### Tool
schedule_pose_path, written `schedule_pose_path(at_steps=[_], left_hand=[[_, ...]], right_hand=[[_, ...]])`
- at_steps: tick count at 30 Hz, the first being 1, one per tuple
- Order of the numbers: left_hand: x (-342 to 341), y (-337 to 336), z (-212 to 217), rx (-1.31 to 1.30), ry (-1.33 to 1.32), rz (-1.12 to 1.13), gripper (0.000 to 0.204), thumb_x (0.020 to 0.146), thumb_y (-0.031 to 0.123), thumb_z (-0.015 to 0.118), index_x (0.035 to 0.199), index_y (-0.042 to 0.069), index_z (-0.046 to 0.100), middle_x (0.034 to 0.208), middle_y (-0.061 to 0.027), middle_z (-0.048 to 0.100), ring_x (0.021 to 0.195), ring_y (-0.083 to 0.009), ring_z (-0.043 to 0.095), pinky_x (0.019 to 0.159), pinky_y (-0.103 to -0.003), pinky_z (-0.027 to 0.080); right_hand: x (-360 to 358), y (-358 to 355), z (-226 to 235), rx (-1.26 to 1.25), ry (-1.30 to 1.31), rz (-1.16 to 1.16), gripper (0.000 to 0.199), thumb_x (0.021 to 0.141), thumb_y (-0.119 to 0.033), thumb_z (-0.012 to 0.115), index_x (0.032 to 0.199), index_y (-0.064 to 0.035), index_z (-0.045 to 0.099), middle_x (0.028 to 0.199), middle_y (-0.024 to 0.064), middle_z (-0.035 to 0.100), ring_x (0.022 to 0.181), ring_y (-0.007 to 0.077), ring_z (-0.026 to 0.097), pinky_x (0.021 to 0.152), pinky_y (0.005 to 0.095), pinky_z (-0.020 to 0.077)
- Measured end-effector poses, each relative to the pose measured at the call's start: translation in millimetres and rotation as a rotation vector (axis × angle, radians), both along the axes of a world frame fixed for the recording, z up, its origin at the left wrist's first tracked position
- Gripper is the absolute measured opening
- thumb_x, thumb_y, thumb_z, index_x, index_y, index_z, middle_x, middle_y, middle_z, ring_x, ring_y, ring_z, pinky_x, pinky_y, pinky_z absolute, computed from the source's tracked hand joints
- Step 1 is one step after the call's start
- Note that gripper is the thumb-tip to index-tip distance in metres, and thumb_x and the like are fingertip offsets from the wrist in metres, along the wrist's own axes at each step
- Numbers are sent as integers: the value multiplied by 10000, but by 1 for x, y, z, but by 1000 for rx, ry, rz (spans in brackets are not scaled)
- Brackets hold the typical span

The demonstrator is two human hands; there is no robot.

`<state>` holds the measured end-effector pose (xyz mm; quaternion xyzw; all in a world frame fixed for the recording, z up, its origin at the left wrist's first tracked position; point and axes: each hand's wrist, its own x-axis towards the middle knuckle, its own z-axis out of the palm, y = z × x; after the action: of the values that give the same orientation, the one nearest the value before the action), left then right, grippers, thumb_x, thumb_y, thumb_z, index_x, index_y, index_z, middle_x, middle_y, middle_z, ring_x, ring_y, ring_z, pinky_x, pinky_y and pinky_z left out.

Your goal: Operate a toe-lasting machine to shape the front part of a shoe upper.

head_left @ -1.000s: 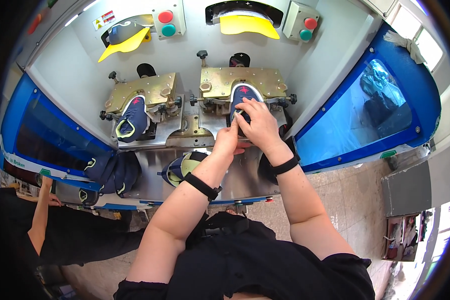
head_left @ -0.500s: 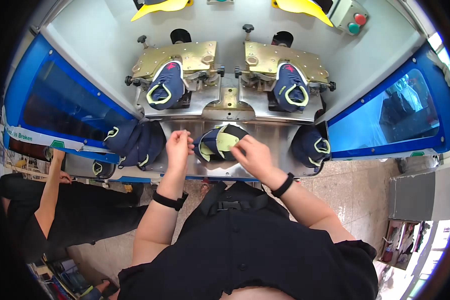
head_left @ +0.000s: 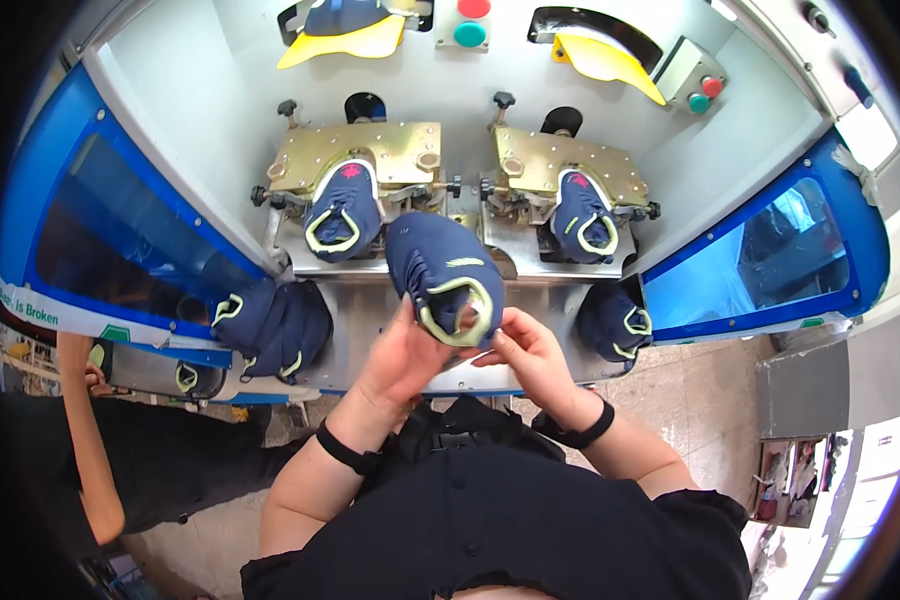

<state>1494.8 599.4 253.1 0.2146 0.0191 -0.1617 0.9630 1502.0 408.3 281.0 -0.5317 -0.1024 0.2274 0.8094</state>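
1. We hold a navy upper (head_left: 442,275) in both hands, just above the steel shelf (head_left: 370,330) and in front of the gap between the two brass jigs, toe pointing away from us. Likely held up like this so we can look into the opening.
2. L hand (head_left: 405,355) cups it from below, fingers wrapped on the heel; closed on the upper.
3. R hand (head_left: 530,355) pinches the collar rim w/ thumb & fingertips, so it also grips the upper; seems to be pulling the opening wide.
4. Look: dark navy knit, soft and collapsing w/o a last inside, lime-yellow trim round the collar, small lime strip on the vamp.
5. Similar uppers sit toe-up on the left jig (head_left: 355,165) and right jig (head_left: 560,165), clamped for the machine as we judge it.
6. Spare uppers lie heaped at left (head_left: 270,325) and one at right (head_left: 615,320), within reach.
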Motion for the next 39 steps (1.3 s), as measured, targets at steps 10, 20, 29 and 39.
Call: schedule_pose_path(at_steps=[10, 20, 29, 39], left_hand=[[46, -23, 69, 168, -104, 24, 370, 1048, 326, 401, 1343, 107, 448, 1307, -123, 572, 1218, -260, 549, 1005, -432, 458], [19, -24, 42, 291, -100, -4, 332, 1038, 345, 430, 1179, 57, 519, 1080, -150, 625, 1004, -286, 626, 854, -419, 522], [-30, 24, 8, 449, 67, 227, 304, 1030, 365, 433, 1098, 104, 572, 1001, -112, 658, 989, -288, 625, 835, -428, 520], [-47, 25, 3, 429, 205, 232, 251, 1022, 291, 471, 1074, 69, 574, 1007, -126, 657, 908, -252, 643, 788, -378, 539]], right_hand=[[43, -59, 72, -835, -1456, -387, 409, 636, -49, 814, 1018, -72, 670, 1024, 80, 633, 866, 257, 648, 731, 339, 553], [245, -126, 192, -999, -1468, -842, 223, 782, -115, 722, 977, -42, 643, 956, 138, 618, 867, 333, 611, 762, 377, 493], [310, -135, 130, -953, -1245, -1585, 331, 796, 48, 564, 1116, -26, 531, 1349, 221, 485, 1108, 330, 581, 893, 358, 496], [296, -183, 109, -735, -873, -1207, 246, 785, 78, 461, 996, -15, 547, 1217, 173, 598, 938, 234, 614, 877, 365, 478]])
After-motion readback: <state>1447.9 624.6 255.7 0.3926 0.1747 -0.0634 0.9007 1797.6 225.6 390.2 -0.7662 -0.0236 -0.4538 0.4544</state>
